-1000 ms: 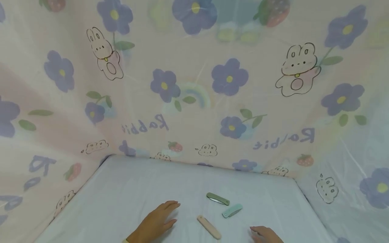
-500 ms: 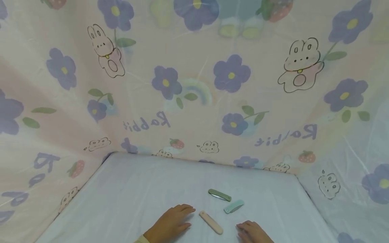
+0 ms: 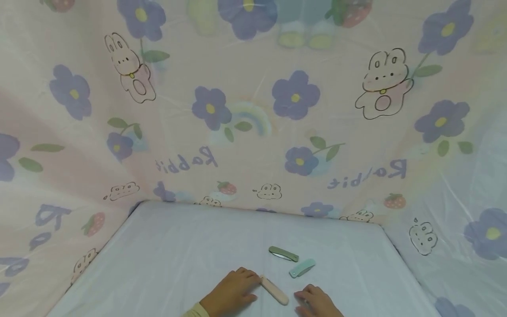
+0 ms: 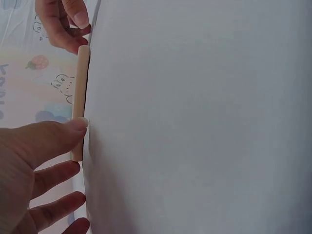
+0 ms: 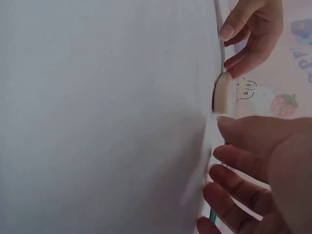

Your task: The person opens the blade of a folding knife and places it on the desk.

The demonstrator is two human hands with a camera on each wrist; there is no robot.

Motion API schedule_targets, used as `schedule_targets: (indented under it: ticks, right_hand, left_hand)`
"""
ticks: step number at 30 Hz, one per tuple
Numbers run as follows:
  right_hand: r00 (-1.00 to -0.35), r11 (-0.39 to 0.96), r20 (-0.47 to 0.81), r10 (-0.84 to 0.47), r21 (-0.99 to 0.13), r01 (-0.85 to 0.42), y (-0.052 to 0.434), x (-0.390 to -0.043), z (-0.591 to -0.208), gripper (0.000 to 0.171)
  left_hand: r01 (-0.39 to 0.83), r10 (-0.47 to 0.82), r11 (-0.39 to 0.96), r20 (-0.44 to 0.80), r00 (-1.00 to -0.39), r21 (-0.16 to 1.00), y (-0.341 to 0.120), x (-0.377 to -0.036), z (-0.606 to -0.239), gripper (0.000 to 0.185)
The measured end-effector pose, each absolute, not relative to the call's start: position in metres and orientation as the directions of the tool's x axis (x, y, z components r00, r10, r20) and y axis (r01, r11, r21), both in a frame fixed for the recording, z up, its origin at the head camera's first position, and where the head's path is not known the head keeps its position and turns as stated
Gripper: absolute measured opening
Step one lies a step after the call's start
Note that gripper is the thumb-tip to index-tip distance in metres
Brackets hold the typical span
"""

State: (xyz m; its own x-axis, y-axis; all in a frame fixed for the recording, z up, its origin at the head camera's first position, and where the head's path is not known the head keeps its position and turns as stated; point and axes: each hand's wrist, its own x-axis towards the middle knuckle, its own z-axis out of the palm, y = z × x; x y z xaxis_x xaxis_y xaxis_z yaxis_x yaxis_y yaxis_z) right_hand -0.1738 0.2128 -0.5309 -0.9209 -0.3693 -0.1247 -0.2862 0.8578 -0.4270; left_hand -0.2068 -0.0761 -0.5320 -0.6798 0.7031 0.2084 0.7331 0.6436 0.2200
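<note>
1. A beige folding knife (image 3: 274, 290) lies near the front edge of the tabletop (image 3: 178, 246), which is covered in white cloth.
2. The left hand (image 3: 231, 293) lies flat, fingers straight, its fingertips touching the knife's far end.
3. The left wrist view shows its thumb (image 4: 73, 127) resting against the knife handle (image 4: 79, 97), which the head view hides.
4. The right hand (image 3: 317, 301) has relaxed, spread fingers just beside the knife's near end; the right wrist view shows them apart, holding nothing.
5. Only the head view shows a dark green knife (image 3: 283, 253) and a mint knife (image 3: 302, 267) farther back, toward the right edge.
</note>
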Motion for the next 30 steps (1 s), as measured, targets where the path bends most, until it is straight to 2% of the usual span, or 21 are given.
schedule_targets:
  ticks: [6, 15, 30]
  right_hand:
    - [-0.889, 0.819, -0.010, -0.457, -0.394, -0.417, 0.207, -0.174, -0.536, 0.038]
    - [-0.847, 0.750, 0.097, -0.523, -0.420, -0.511, 0.199, -0.177, -0.537, 0.036]
    - [-0.865, 0.723, -0.003, -0.501, -0.552, -0.417, 0.198, -0.185, -0.542, 0.040]
  left_hand:
    - [0.754, 0.716, 0.620, 0.239, -0.656, 0.214, -0.067, -0.206, -0.533, 0.041]
    - [0.762, 0.723, 0.603, 0.240, -0.647, 0.236, -0.046, -0.204, -0.531, 0.034]
    - [0.784, 0.731, 0.588, 0.282, -0.621, 0.201, -0.032, -0.204, -0.533, 0.027]
